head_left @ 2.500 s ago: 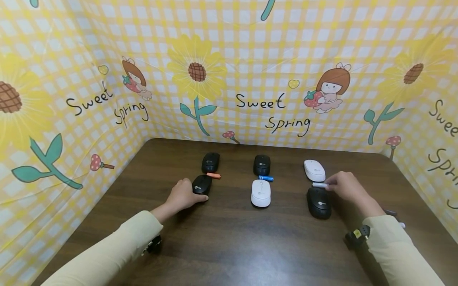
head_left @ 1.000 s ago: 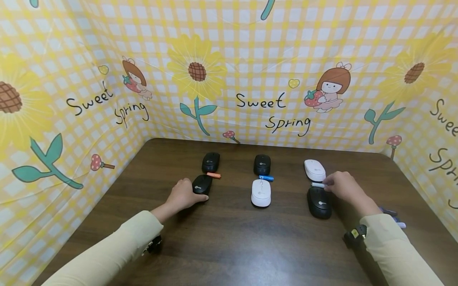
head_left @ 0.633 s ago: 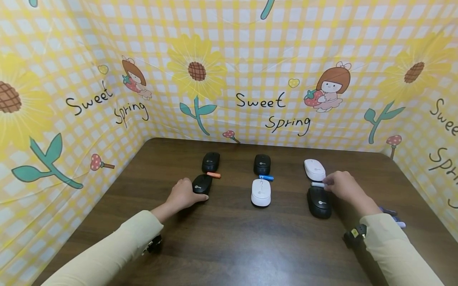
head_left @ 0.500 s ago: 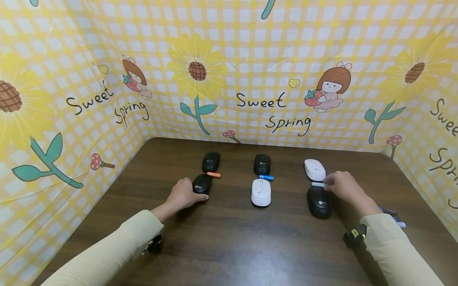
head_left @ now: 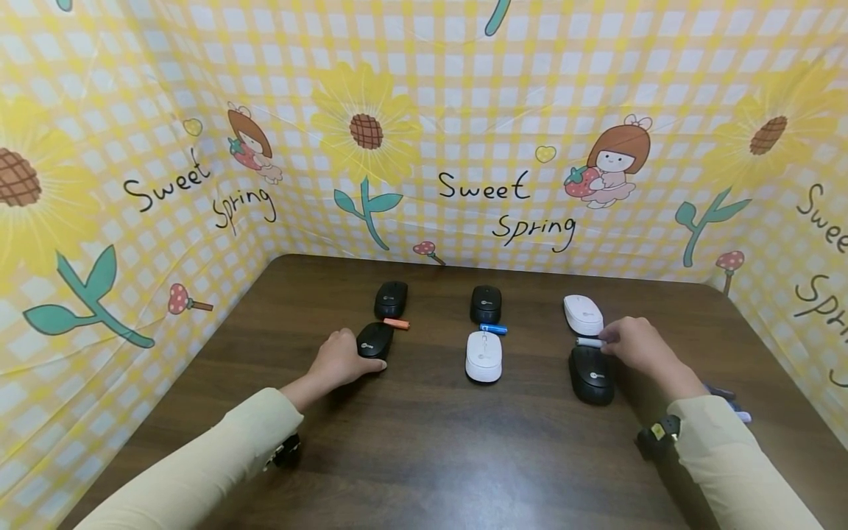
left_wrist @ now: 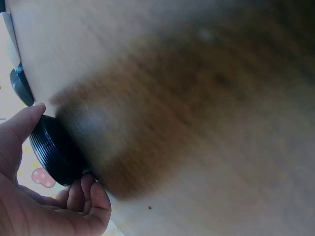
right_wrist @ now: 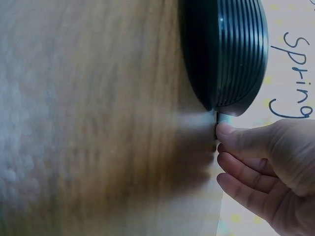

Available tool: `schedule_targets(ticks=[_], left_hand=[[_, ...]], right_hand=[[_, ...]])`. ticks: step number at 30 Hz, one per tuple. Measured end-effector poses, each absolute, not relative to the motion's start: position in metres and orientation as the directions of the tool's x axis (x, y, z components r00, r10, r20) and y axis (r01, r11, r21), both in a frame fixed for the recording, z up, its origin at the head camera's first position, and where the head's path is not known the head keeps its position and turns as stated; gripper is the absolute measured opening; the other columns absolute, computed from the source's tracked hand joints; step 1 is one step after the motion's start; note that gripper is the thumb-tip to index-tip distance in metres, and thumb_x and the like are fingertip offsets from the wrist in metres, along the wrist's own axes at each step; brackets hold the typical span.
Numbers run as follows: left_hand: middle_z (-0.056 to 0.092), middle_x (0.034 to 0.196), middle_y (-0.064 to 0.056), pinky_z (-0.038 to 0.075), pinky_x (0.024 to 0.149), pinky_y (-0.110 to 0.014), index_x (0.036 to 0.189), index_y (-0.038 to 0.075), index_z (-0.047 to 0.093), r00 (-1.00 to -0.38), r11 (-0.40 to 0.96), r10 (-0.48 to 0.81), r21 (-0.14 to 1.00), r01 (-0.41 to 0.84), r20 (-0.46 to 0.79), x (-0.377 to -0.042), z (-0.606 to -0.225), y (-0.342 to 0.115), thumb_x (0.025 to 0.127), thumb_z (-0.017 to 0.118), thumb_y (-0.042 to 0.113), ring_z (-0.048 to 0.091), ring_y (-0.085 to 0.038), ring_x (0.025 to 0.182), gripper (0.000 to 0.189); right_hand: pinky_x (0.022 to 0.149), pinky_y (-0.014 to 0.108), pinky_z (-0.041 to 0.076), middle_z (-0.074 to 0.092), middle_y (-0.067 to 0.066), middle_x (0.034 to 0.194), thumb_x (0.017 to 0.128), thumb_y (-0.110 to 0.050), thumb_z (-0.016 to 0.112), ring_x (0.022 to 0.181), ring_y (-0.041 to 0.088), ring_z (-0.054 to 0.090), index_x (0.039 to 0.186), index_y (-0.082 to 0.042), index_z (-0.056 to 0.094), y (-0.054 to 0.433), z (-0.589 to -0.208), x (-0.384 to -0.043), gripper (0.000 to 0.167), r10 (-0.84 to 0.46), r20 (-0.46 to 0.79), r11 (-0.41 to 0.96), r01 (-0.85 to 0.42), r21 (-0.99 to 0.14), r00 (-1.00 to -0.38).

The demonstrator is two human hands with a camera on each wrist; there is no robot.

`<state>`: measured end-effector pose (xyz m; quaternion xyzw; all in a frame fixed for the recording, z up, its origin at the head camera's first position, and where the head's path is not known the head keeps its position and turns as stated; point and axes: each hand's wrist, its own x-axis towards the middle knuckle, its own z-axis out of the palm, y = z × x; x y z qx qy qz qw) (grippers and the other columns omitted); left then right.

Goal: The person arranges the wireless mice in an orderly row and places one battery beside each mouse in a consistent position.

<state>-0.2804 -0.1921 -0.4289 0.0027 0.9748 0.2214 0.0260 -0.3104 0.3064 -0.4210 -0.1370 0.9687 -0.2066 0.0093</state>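
Observation:
My left hand (head_left: 338, 359) grips the black mouse (head_left: 375, 340) at the front left, thumb on its near end and fingers along its far left side. In the left wrist view that mouse (left_wrist: 55, 150) lies between thumb and curled fingers. At the right, my right hand (head_left: 637, 346) pinches the right end of a silvery-white battery (head_left: 588, 342). This battery lies crosswise between a white mouse (head_left: 583, 315) behind and a black mouse (head_left: 592, 377) in front. In the right wrist view, the ribbed black mouse (right_wrist: 241, 59) stands beside my fingertips; the battery is mostly hidden.
An orange battery (head_left: 397, 324) lies between the gripped mouse and another black mouse (head_left: 391, 299). In the middle, a blue battery (head_left: 493, 329) separates a black mouse (head_left: 486, 304) from a white one (head_left: 483, 358). Pen-like items (head_left: 740, 416) lie partly behind my right sleeve. Patterned cloth (head_left: 424, 132) walls the brown table (head_left: 424, 442).
Since the earliest frame, my right hand has shifted slightly left with the silvery-white battery, and more of the pen-like items shows beside the sleeve. My left hand and its mouse stay put.

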Motion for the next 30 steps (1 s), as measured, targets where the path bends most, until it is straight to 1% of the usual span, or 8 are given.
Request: schedule_targets(ticks=[6,11,15,19,22,30], left_hand=[[0.055,0.098,-0.021,0.048,0.079,-0.047,0.111,-0.012,0.053,-0.999,0.902,0.01,0.431,-0.013,-0.053,-0.28,-0.43,-0.192,0.073,0.082,0.045,0.056,-0.034,0.089,0.075],[0.055,0.098,-0.021,0.048,0.079,-0.047,0.112,-0.012,0.052,-0.998,0.901,0.009,0.434,-0.017,-0.057,-0.28,-0.43,-0.192,0.073,0.083,0.046,0.056,-0.034,0.089,0.076],[0.055,0.099,-0.021,0.048,0.079,-0.048,0.112,-0.013,0.052,-0.998,0.902,0.009,0.431,-0.016,-0.055,-0.28,-0.43,-0.192,0.073,0.082,0.045,0.056,-0.034,0.09,0.076],[0.056,0.099,-0.021,0.048,0.08,-0.047,0.112,-0.013,0.052,-0.999,0.904,0.006,0.427,-0.017,-0.053,-0.28,-0.43,-0.191,0.073,0.082,0.045,0.057,-0.035,0.09,0.076],[0.056,0.099,-0.021,0.048,0.079,-0.047,0.112,-0.013,0.052,-0.999,0.905,0.006,0.425,-0.017,-0.053,-0.281,-0.43,-0.192,0.073,0.082,0.045,0.057,-0.035,0.09,0.076],[0.055,0.098,-0.02,0.048,0.079,-0.047,0.111,-0.012,0.053,-0.998,0.906,0.008,0.422,-0.018,-0.059,-0.282,-0.43,-0.191,0.073,0.083,0.046,0.056,-0.033,0.088,0.076]], right_hand=[[0.074,0.049,0.052,0.069,0.021,0.089,0.082,0.003,0.072,0.083,0.034,0.066,0.094,0.008,0.072,0.307,-0.421,-0.31,0.014,-0.272,0.046,0.872,-0.266,-0.412,-0.961],[0.075,0.05,0.051,0.07,0.019,0.089,0.082,0.001,0.072,0.085,0.034,0.066,0.094,0.006,0.073,0.311,-0.417,-0.308,0.013,-0.271,0.06,0.87,-0.271,-0.411,-0.961],[0.079,0.053,0.05,0.071,0.017,0.092,0.084,0.0,0.069,0.089,0.035,0.065,0.097,0.004,0.074,0.315,-0.409,-0.304,0.014,-0.253,0.037,0.866,-0.243,-0.438,-0.967],[0.08,0.054,0.049,0.07,0.019,0.096,0.086,-0.003,0.068,0.094,0.039,0.064,0.101,0.004,0.073,0.317,-0.4,-0.298,0.017,-0.232,0.022,0.872,-0.218,-0.437,-0.972],[0.079,0.054,0.05,0.069,0.022,0.097,0.086,-0.004,0.07,0.093,0.041,0.064,0.103,0.007,0.071,0.319,-0.395,-0.296,0.02,-0.229,0.036,0.88,-0.223,-0.419,-0.973],[0.078,0.054,0.049,0.068,0.025,0.097,0.086,-0.005,0.072,0.092,0.043,0.064,0.103,0.01,0.069,0.33,-0.383,-0.285,0.024,-0.225,0.103,0.89,-0.247,-0.383,-0.969]])
